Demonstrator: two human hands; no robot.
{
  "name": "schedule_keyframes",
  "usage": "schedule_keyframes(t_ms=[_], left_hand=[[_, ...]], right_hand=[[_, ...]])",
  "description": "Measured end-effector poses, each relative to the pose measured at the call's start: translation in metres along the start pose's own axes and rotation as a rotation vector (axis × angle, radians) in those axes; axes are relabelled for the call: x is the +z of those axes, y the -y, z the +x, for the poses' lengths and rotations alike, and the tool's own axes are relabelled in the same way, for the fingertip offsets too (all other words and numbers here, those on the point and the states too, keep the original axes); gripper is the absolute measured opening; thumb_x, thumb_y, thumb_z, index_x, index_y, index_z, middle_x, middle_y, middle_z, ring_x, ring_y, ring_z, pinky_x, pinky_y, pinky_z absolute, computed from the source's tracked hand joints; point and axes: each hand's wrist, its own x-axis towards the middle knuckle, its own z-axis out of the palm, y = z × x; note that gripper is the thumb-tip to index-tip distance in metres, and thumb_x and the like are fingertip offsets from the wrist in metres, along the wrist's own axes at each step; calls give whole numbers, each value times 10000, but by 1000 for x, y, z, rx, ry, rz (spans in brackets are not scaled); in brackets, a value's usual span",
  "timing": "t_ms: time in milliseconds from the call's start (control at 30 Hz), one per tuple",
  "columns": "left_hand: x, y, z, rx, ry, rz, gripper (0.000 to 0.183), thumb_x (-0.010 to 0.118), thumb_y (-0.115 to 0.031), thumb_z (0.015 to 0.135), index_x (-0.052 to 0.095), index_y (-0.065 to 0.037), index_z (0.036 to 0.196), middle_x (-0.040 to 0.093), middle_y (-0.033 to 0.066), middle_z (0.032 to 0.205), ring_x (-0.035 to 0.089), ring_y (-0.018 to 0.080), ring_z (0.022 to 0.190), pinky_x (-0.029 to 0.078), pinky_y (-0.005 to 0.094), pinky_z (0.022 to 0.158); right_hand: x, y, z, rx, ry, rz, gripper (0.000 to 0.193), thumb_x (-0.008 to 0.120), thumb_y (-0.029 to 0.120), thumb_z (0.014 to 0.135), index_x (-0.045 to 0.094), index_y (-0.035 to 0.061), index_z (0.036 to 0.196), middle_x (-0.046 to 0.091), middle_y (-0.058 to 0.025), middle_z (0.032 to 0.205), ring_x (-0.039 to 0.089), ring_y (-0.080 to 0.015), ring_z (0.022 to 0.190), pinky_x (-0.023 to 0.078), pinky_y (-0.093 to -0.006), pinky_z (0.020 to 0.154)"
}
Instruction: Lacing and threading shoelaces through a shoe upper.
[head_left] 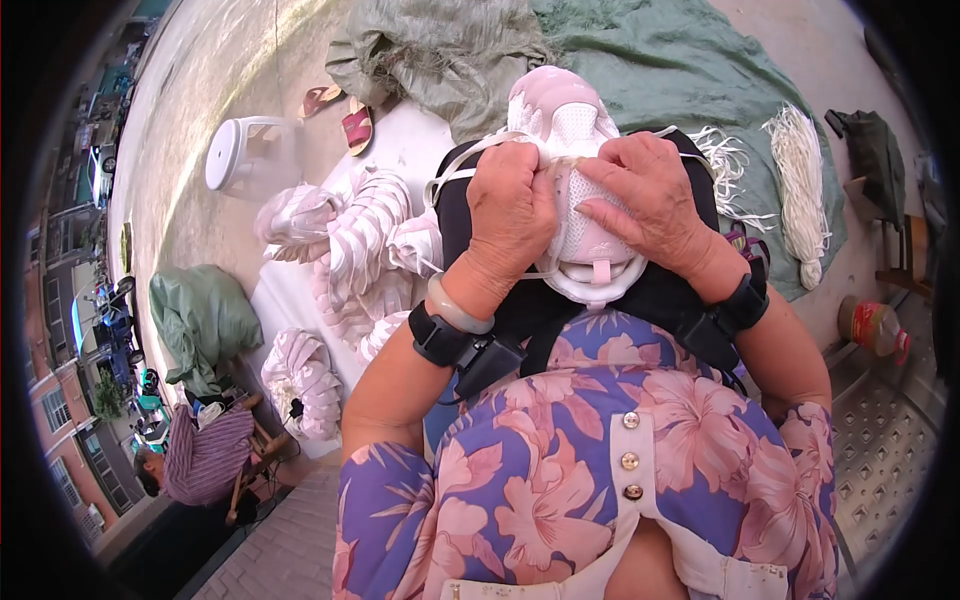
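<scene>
A pink and white sneaker [556, 100] rests on my lap across dark cloth, with a pink tab on the end nearest me. My left hand [510, 210] is curled closed at the left side of the shoe and grips a white shoelace [437, 188], which loops out to the left. On the other side, my right hand [652, 195] bends over the shoe, thumb and fingers pinched at the lace near the middle. The fingertips partly hide the lacing holes. Both wrists wear black straps with small black devices.
Left of me, nested pink and white shoe pieces [370, 235] lie on a white sheet. A white stool [226, 155] and sandals [357, 127] are beyond. A lace bundle [803, 195] lies on green cloth [660, 65] at right, near a bottle [872, 325]. Another person [208, 455] sits lower left.
</scene>
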Motion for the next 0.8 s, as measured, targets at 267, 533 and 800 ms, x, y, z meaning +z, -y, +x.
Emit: schedule_keyframes(t_ms=[267,533,800], left_hand=[[-3,1,14,27,190,2,160,637,-51,719,487,-18,762,522,130,725,514,282,647,418,365,568],[-24,-17,-2,87,100,-86,428,697,-168,652,515,-5,1003,552,156,859,558,322,788,460,397,678],[-21,-15,-13,-50,247,-43,324,580,-103,745,556,37,1036,592,197,878,595,357,771,486,392,697]], right_hand=[[0,3,-3,25,-12,14,348,700,259,692,638,107,999,545,-40,893,522,-237,869,365,-364,788],[2,9,0,61,-60,32,189,652,132,704,664,120,893,557,-71,1052,493,-281,1069,336,-399,895],[20,19,8,206,-29,30,171,666,127,666,652,93,833,546,-72,1116,429,-291,1158,311,-436,930]])
